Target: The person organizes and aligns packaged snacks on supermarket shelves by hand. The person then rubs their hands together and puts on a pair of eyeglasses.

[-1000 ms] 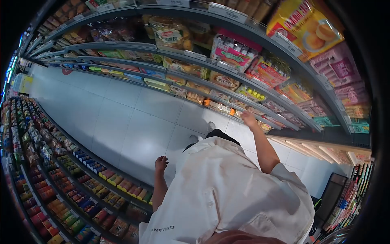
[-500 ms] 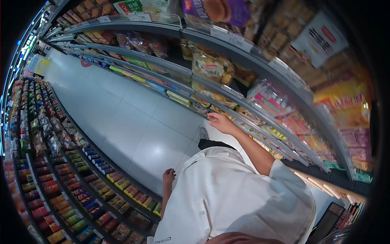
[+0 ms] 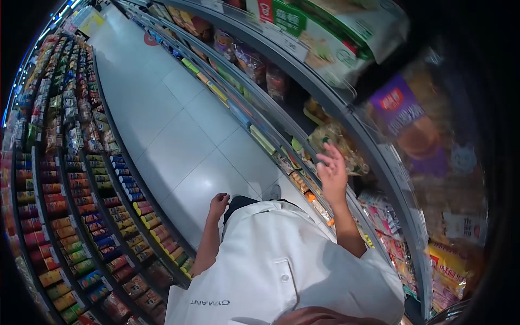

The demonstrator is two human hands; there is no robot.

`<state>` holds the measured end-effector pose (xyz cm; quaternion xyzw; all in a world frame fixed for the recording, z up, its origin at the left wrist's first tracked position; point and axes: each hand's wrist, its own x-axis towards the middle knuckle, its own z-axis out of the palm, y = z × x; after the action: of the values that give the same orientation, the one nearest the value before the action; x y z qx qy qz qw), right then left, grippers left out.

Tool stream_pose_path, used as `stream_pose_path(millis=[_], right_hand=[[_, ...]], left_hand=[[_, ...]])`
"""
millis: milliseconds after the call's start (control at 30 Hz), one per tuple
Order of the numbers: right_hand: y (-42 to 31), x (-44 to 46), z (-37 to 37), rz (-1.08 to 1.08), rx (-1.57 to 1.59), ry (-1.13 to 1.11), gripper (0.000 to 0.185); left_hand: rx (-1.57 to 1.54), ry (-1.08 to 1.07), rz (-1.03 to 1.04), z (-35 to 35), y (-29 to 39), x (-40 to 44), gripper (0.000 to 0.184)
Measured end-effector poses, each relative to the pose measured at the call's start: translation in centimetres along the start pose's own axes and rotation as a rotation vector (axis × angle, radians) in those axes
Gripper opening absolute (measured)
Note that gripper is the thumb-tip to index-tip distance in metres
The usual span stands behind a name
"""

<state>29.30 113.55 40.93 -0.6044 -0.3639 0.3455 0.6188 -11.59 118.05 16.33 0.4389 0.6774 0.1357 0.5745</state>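
Right hand (image 3: pixel 333 172) raised, right of centre in the frame; forearm upright, wrist nearly straight, fingers pointing to the top. Fingers spread apart and partly bent. Left hand (image 3: pixel 219 203) lower, just left of centre, beside the trousers (image 3: pixel 238 205); elbow slightly bent, fingers loosely curled. Cannot tell whether its fingertips meet the palm.

Clear bag (image 3: pixel 355 156) of food on the right shelf (image 3: pixel 374 132), right of centre, directly behind the raised fingers in this view; contact cannot be told.

Counts: two hands; one clear bag by the fingers; one shoe (image 3: pixel 275 192) plainly seen below the right hand; one purple packet (image 3: pixel 398 105) at upper right; one yellow packet (image 3: pixel 449 265) at lower right; one round red mark (image 3: pixel 151 38) on the floor, upper left. Green-and-white packets (image 3: pixel 352 46) at the top overlap, count unclear. Tubes (image 3: pixel 125 179) on the left shelf (image 3: pixel 108 122) run in many rows, too small to count.

Edges: right shelf's dark front lip curves from top centre to lower right, close beside the right hand. Left shelf's edge bows down the left side, well apart from the left hand. Between the shelves, bare pale floor (image 3: pixel 179 127) runs from the shoe to the upper left, narrowing there.
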Motion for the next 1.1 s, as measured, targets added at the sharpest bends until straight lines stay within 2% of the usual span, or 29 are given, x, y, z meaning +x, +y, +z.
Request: stream_pose_path(millis=[133,167,267,367,467,500,600,700,800,867,900,1000,1100], right_hand=[[0.8,0.6,2.3,-0.110,0.029,0.168,0.051],[0.8,0.3,3.2,-0.005,0.058,0.122,0.050],[1.7,1.3,6.9,-0.007,-0.061,0.025,0.048],[-0.2,6.1,12.1,-0.081,-0.154,0.135,0.052],[0.2,12.6,15.9,-0.194,-0.385,0.335,0.067],[-0.6,14.4,17.0,-0.126,-0.569,0.404,0.077],[-1.3,18.1,20.2,-0.166,-0.867,0.517,0.080],[-0.1,19.7,21.5,-0.202,-0.927,0.636,0.079],[1.0,20.0,21.4,-0.043,-0.915,0.594,0.072],[1.1,19.7,21.0,-0.118,-0.903,0.641,0.070],[0.7,19.6,21.1,-0.159,-0.895,0.667,0.069],[0.2,18.7,21.7,-0.040,-0.861,0.595,0.073],[-0.4,18.4,23.0,-0.019,-0.868,0.629,0.079]], left_hand=[[-0.040,-0.020,-0.008,-1.9,1.3,3.6,0.038],[-0.081,-0.036,-0.029,-2.7,1.4,4.6,0.037],[-0.066,-0.084,-0.042,-5.5,0.5,8.4,0.038],[-0.037,-0.107,-0.067,-9.3,0.1,11.9,0.038],[-0.044,-0.127,-0.129,-14.6,1.7,14.4,0.038],[-0.051,-0.120,-0.120,-16.6,1.2,16.0,0.037],[-0.111,-0.098,-0.134,-22.9,0.3,19.8,0.034],[-0.164,-0.059,-0.179,-28.1,0.1,21.8,0.034],[-0.111,-0.079,-0.230,-31.9,-1.7,23.5,0.035],[-0.067,-0.092,-0.267,-33.5,-2.2,24.6,0.035],[-0.066,-0.108,-0.280,-33.9,-2.1,24.9,0.036],[-0.045,-0.173,-0.270,-33.7,-1.5,26.0,0.035],[-0.045,-0.215,-0.202,-32.2,0.9,26.8,0.032]])
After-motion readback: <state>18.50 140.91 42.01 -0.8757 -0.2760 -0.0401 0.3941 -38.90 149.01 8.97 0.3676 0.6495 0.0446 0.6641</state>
